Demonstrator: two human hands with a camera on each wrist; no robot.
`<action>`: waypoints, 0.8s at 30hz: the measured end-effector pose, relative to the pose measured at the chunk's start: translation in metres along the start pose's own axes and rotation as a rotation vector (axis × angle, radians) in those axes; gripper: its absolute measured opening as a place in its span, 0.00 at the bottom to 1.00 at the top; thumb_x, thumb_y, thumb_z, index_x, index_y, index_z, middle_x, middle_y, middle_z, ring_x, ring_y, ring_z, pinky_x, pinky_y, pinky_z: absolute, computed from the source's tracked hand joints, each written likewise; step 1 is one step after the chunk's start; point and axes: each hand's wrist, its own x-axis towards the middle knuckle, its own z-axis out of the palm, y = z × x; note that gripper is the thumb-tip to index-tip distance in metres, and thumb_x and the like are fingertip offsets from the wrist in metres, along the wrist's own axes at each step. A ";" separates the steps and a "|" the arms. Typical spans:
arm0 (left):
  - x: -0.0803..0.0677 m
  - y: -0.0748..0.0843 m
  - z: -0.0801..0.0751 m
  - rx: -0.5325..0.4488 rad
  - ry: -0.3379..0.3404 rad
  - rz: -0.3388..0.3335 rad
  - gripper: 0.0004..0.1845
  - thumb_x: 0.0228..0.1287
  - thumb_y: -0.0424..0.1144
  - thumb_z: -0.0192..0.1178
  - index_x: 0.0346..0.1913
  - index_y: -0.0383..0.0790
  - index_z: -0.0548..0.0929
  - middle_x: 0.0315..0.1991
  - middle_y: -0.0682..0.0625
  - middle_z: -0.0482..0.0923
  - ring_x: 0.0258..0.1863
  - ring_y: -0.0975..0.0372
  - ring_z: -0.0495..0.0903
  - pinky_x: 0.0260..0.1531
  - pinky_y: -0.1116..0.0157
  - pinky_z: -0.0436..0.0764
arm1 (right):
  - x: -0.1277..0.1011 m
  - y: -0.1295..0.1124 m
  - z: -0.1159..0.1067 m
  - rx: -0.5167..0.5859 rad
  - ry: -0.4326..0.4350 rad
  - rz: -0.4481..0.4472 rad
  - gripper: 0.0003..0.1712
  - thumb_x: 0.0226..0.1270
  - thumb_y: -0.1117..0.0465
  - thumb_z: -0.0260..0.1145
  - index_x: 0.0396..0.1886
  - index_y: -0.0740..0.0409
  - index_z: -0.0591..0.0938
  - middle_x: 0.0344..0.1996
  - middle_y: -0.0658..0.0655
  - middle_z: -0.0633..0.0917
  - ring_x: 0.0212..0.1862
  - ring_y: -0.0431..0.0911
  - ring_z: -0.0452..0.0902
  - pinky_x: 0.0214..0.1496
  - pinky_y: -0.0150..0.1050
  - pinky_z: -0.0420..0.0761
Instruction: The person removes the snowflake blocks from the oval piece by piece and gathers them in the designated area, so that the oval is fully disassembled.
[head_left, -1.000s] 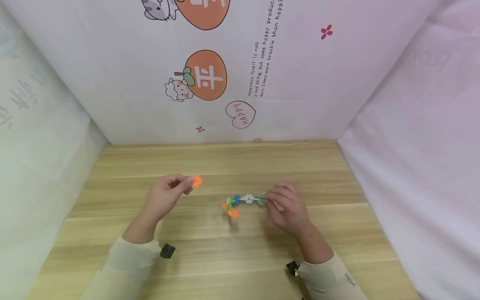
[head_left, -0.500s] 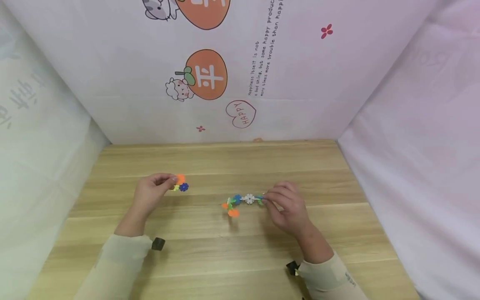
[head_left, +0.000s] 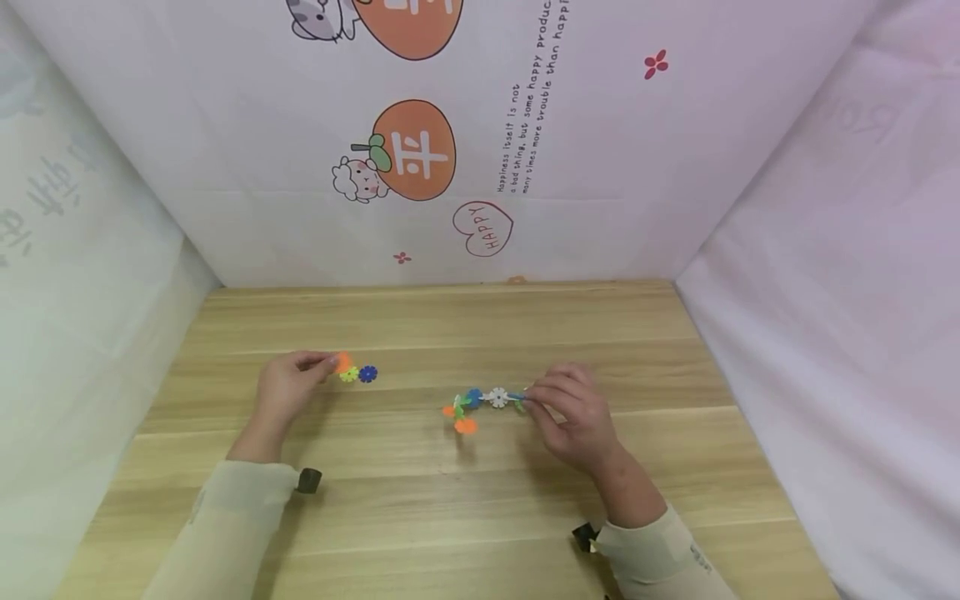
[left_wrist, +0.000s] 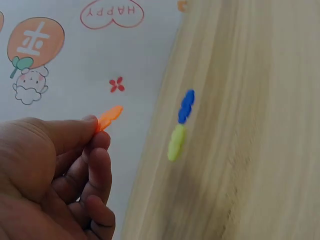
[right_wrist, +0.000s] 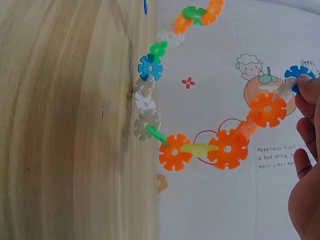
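Note:
My left hand pinches an orange snowflake disc, a flat notched piece, between thumb and forefinger. In the head view that disc overlaps the edge of a yellow snowflake disc, which lies beside a dark blue one on the table. On the right, my right hand holds up one end of a chain of snowflake discs by a blue disc. Orange, yellow, green, white and blue pieces slotted edge to edge make up the chain, which curves in a loop in the right wrist view.
The wooden table runs back to a white printed cloth with cartoon figures. White cloth walls stand at the left and right. A small black block sits at each sleeve cuff.
My left hand has moved left with the orange disc, away from the chain, bringing the yellow and dark blue discs into sight. The right hand and chain have stayed nearly still.

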 end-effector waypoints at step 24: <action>0.018 -0.037 0.004 0.243 0.056 -0.062 0.21 0.75 0.51 0.60 0.50 0.35 0.90 0.52 0.38 0.87 0.56 0.41 0.81 0.53 0.44 0.79 | 0.002 -0.003 0.006 -0.021 0.008 -0.024 0.06 0.68 0.63 0.72 0.32 0.61 0.90 0.31 0.54 0.89 0.37 0.53 0.80 0.47 0.48 0.74</action>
